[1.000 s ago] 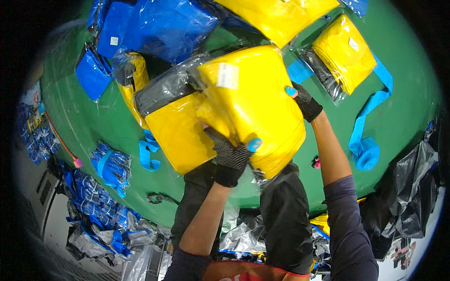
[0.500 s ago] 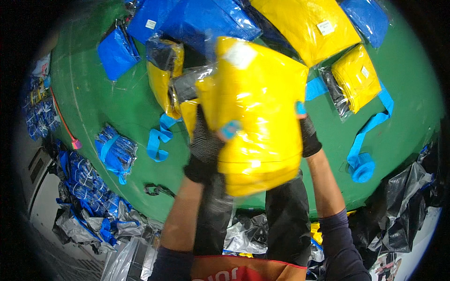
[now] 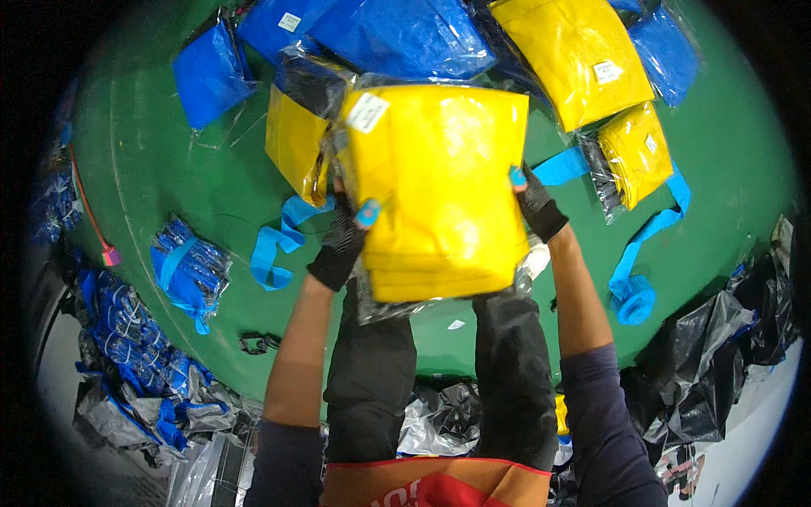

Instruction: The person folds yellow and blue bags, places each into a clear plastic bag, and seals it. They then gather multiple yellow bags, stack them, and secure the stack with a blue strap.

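Note:
Between both hands I hold a folded yellow sheet (image 3: 443, 194) in a clear plastic bag, with a white label at its upper left corner. My left hand (image 3: 342, 241), in a black fingerless-tip glove with blue on the thumb, grips its left side. My right hand (image 3: 539, 207), gloved alike, grips the right side. The thumbs lie on the front; the other fingers are mostly hidden behind the package. Under and behind it, a bagged yellow-and-black bundle (image 3: 297, 144) lies at the left, and light-blue strap (image 3: 562, 166) shows on the right.
Bagged blue packages (image 3: 401, 38) and a large yellow package (image 3: 574, 63) lie at the far side of the green surface (image 3: 152, 152). A smaller yellow package (image 3: 639, 156) and a blue strap roll (image 3: 634, 300) are at right, a tied blue bundle (image 3: 190, 266) at left.
The yellow package has turned upright and shifted slightly, its label now at the upper left. Both hands still grip its sides, and the whole view has shifted a little.

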Demonstrator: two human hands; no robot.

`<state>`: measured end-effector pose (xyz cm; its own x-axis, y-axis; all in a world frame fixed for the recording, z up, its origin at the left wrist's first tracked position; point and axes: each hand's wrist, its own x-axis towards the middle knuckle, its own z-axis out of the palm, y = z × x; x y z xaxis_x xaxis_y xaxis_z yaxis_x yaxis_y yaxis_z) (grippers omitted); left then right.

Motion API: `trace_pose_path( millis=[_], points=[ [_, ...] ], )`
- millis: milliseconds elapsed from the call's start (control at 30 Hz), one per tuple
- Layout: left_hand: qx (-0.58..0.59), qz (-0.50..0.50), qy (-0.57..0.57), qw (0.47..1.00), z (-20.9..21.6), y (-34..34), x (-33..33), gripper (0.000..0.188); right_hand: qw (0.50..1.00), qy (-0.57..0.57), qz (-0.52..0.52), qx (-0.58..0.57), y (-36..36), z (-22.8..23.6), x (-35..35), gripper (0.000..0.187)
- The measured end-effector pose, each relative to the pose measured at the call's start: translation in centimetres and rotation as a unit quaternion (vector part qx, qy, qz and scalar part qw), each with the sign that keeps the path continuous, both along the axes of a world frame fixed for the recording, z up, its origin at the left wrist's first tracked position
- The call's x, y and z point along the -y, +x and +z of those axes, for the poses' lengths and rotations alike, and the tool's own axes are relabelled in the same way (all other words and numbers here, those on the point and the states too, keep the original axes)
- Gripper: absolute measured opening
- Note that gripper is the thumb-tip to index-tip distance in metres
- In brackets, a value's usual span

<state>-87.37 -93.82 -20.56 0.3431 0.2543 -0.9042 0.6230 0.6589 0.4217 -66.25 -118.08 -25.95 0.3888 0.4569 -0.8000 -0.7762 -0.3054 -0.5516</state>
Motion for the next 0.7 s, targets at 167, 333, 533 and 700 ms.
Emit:
trace_pose_path(
  millis=[167, 333, 533, 700],
  points=[
    [0.167, 0.042, -0.250, 0.953, -0.9, -6.7, -7.0, 0.050, 0.997, 0.037, 0.043, 0.048, -8.3, 4.0, -3.2, 0.076],
    [0.092, -0.063, 0.003, 0.994, -3.2, -8.6, -7.0, 0.041, 0.983, 0.120, -0.064, 0.123, -10.9, 0.1, -3.3, 0.066],
    [-0.035, -0.310, 0.327, 0.892, -2.3, -9.6, -2.5, 0.050, 0.983, -0.080, 0.104, 0.126, -10.1, 0.4, -4.5, 0.098],
    [-0.055, -0.363, 0.284, 0.886, -2.7, -11.1, -3.6, 0.049, 0.955, -0.100, 0.114, 0.256, -11.8, 3.8, -6.3, 0.085]
  ],
)
